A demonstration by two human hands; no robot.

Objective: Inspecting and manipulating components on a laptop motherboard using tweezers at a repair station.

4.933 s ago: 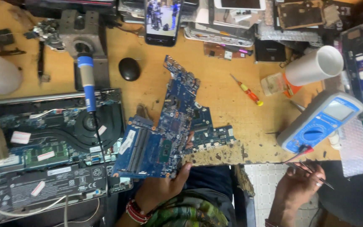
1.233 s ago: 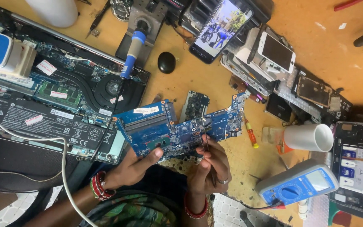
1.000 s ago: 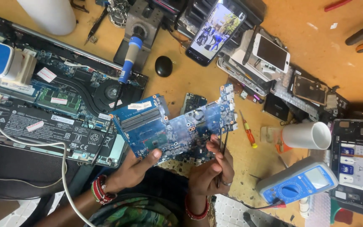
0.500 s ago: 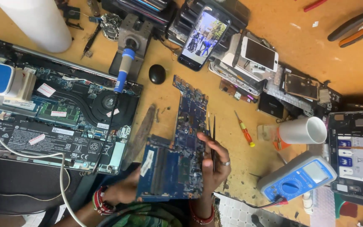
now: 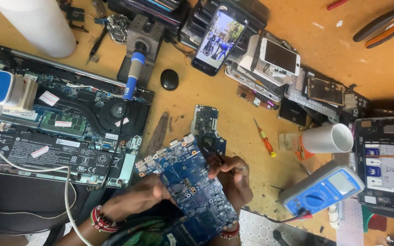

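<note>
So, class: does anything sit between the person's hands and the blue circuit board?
Nothing visible does. The left hand grips the blue circuit board from its left edge, and the right hand touches its right edge, pinching thin dark probes against it.

Red-and-white beaded bracelets circle both wrists; a ring on the right hand [image 5: 235, 180].
</note>
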